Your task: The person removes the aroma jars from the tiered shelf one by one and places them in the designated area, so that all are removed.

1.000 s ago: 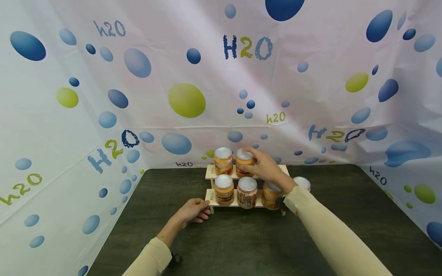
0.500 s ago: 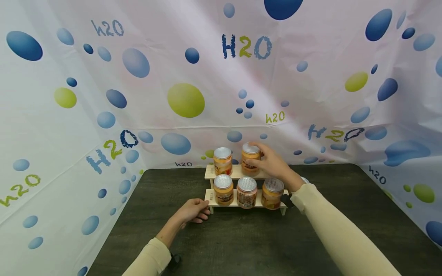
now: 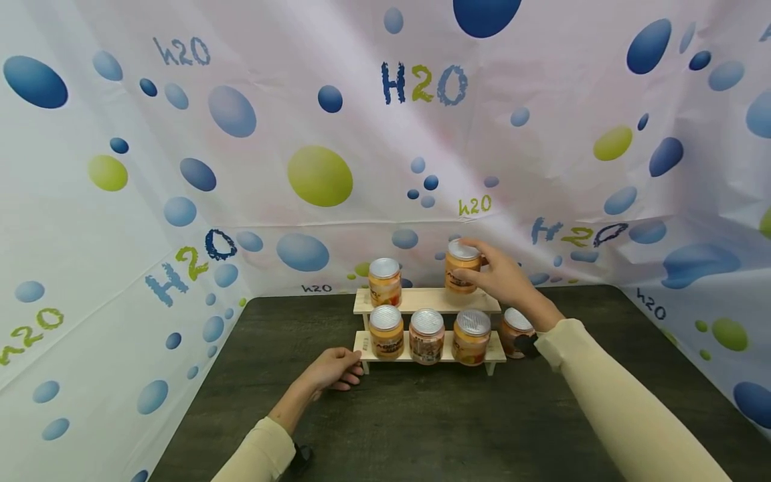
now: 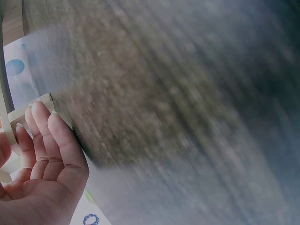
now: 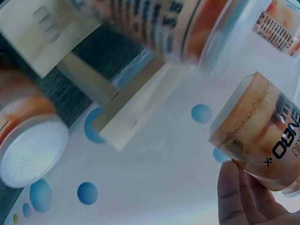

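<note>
My right hand (image 3: 504, 280) grips an orange jar (image 3: 456, 270) with a silver lid by its upper part, over the right half of the rack's upper shelf (image 3: 424, 300). In the right wrist view that jar (image 5: 262, 136) hangs tilted across the picture, its clear base showing, with fingers (image 5: 229, 194) against it. My left hand (image 3: 332, 368) pinches the left end of the two-tier wooden rack's lower shelf (image 3: 362, 343), thumb on top. Curled fingers (image 4: 63, 140) show beside the pale wood in the left wrist view. Another jar (image 3: 385, 284) stands at the upper shelf's left.
On the lower shelf stand three similar jars: left (image 3: 387, 335), middle (image 3: 427, 338) and right (image 3: 472, 339). One more jar (image 3: 516, 329) is on the dark table (image 3: 421, 422) just right of the rack. A patterned cloth (image 3: 361, 221) rises close behind.
My right hand has lifted the jar from the middle of the upper shelf and carried it right. The left hand has stayed at the rack's left end.
</note>
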A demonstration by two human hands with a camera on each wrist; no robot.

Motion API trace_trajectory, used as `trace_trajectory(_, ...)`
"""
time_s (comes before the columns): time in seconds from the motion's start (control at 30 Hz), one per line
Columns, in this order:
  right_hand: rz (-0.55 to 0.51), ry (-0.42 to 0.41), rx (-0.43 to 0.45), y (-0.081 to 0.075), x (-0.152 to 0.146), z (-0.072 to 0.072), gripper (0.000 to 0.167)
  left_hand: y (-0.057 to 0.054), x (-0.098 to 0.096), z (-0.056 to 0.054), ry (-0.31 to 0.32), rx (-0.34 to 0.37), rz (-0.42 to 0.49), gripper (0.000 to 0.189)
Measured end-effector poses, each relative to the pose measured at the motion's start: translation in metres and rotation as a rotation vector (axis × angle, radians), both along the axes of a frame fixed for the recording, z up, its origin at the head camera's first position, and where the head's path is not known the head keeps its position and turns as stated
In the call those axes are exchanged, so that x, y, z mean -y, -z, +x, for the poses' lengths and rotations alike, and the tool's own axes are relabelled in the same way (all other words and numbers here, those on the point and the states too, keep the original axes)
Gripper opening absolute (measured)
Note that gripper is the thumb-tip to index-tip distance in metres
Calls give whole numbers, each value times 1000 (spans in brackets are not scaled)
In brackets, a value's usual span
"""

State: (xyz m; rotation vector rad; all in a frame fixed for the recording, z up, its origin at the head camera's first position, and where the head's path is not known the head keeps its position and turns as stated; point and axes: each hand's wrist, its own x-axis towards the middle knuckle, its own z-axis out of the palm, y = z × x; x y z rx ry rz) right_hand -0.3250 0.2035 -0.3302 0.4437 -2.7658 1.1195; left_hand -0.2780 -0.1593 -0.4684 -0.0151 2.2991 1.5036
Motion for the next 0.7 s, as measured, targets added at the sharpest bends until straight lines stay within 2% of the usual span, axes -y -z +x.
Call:
trace_trajectory(0.2,-34,-3,11,-1,-17,3,72,-1,0,1,2,3,4,38)
trace_trajectory(0.43,-14,27,-39,-2,-39,9,72,-2,0,2,-1,-2,0,38)
trace_trajectory(0.7,-16,74,-4,1,-63,16,75,-1,0,1,-1,-3,-6,38)
